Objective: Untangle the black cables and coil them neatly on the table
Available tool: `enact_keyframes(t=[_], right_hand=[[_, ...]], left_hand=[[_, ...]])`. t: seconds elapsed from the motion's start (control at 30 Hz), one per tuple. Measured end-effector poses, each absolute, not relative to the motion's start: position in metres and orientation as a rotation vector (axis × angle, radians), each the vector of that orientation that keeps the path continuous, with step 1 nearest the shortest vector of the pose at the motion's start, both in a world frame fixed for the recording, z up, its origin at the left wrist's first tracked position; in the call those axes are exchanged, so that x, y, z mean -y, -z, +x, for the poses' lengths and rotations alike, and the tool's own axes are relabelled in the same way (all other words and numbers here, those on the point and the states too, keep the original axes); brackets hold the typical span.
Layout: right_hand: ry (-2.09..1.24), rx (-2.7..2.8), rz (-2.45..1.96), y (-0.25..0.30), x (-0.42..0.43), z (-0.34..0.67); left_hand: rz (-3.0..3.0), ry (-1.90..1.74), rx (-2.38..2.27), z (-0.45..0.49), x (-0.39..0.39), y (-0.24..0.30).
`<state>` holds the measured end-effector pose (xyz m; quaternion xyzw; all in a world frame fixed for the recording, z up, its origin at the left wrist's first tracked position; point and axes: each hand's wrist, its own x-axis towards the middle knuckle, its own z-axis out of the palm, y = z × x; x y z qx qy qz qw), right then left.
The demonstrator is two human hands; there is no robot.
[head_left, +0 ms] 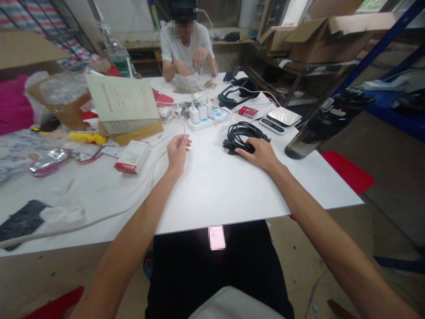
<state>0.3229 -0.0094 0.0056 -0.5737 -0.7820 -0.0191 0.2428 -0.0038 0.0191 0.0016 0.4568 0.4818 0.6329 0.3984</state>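
Head — cable (242,132) partly behind fingers (255,141)

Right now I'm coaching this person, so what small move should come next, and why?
I'd probably bring the left hand across to the coiled black cable, since the right hand is at the coil's near right side while the left is apart from it.

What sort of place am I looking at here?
Probably a small workshop or storeroom: a power strip and scale share a cluttered table, with open cardboard boxes beyond it at the right.
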Motion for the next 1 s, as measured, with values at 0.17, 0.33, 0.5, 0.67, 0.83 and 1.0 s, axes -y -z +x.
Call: enact_keyframes(t=[0.17, 0.33, 0.5, 0.67, 0.83, 1.0], right_hand=[[0.021, 2.142, -1.553, -0.005, 0.009, 0.324], [0.019, 2.144, -1.507, -0.005, 0.009, 0.324], [0.038, 2.15, -1.519, -0.005, 0.009, 0.324], [0.067, 2.127, -1.548, -0.003, 0.007, 0.326], [0.102, 2.058, -1.615, -0.001, 0.006, 0.326], [-0.02, 1.828, -1.526, -0.02, -0.004, 0.324]], left_hand=[[1.165, -1.604, -1.211, -0.004, -0.018, -0.001], [1.183, -1.605, -1.205, -0.004, -0.018, -0.001], [1.183, -1.61, -1.192, -0.005, -0.018, 0.0], [1.181, -1.61, -1.19, -0.005, -0.019, 0.0], [1.174, -1.6, -1.204, -0.004, -0.019, 0.0], [1.162, -1.604, -1.189, -0.006, -0.023, 0.001]])
